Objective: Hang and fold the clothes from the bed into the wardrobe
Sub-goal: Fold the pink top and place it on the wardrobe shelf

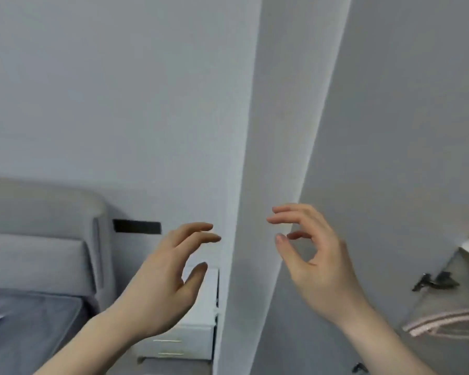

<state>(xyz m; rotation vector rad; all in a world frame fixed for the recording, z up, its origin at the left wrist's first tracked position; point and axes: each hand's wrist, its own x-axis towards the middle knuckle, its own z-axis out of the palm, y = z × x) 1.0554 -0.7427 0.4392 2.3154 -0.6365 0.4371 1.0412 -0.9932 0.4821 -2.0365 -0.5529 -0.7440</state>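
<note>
I have both hands up before the wardrobe door (268, 131), the left hand (160, 288) and right hand (317, 261) each with a wide, loosely curled grip holding nothing. A pale garment (444, 320), perhaps striped, sits inside at the lower right. It should be light and limp; I would pinch its shoulders.

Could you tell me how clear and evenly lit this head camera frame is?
Head view: soft, even light, no glare; whole frame slightly blurred, including left hand and right hand; wide-angle lens bends the wardrobe door edges.
</note>
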